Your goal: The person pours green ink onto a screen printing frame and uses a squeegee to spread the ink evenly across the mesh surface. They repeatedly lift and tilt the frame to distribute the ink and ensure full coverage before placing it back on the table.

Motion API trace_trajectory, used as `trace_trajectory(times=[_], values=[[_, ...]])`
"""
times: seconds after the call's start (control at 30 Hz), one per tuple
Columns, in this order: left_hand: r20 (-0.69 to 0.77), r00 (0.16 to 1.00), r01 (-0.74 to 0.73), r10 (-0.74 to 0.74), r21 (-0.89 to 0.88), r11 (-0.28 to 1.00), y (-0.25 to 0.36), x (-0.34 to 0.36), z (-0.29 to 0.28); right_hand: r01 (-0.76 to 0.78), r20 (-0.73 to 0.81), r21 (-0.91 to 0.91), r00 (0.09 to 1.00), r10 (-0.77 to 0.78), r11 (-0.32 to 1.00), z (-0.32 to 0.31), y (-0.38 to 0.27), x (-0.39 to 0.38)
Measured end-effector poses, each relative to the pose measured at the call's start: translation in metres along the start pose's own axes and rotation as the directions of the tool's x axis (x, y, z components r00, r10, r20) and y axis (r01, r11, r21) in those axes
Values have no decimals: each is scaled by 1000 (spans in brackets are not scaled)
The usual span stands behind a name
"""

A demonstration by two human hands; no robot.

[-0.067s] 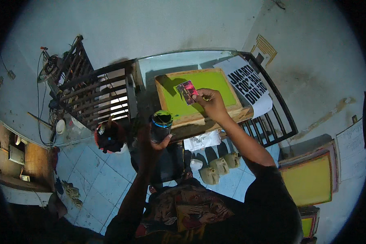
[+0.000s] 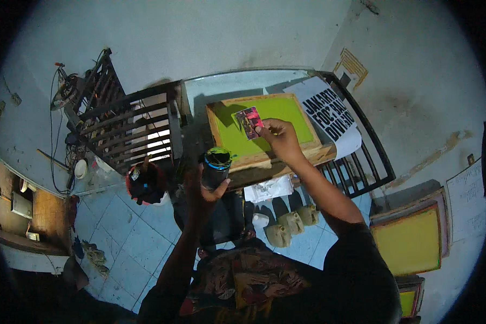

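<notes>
My left hand is wrapped round a dark jar with a blue band and yellow-green smears about its open mouth. The jar is held up in front of the near left corner of a wooden-framed printing screen with lime-green mesh. Between thumb and fingers, my right hand grips a small pink and dark card with yellow-green along its left edge. The card is over the mesh, its shadow falling to the left. What is inside the jar is too dark to make out.
A printed poster lies right of the screen, over a dark slatted rail. Below the table are a white packet and several beige jugs. A bucket with dark contents stands left. Yellow framed screens lean at right.
The jar in my left hand has shifted very slightly to the right. The card and my right hand keep nearly the same place over the screen.
</notes>
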State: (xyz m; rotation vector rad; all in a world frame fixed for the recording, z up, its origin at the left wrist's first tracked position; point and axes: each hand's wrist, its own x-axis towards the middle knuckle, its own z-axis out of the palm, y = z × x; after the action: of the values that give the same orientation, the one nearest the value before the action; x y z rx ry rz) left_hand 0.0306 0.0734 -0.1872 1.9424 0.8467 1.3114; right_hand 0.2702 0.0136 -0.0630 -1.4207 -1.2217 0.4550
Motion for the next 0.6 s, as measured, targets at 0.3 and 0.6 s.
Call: trace_trajectory(times=[0.3,0.6], values=[[53,998,42,-41,-20,999,48,36,23,311,-131,-232,929,-346,922,15,-51,-14],[24,994,109,-106,-183,977,61,44,16,559,113,-666,730,-674,494,1,-38,-24]])
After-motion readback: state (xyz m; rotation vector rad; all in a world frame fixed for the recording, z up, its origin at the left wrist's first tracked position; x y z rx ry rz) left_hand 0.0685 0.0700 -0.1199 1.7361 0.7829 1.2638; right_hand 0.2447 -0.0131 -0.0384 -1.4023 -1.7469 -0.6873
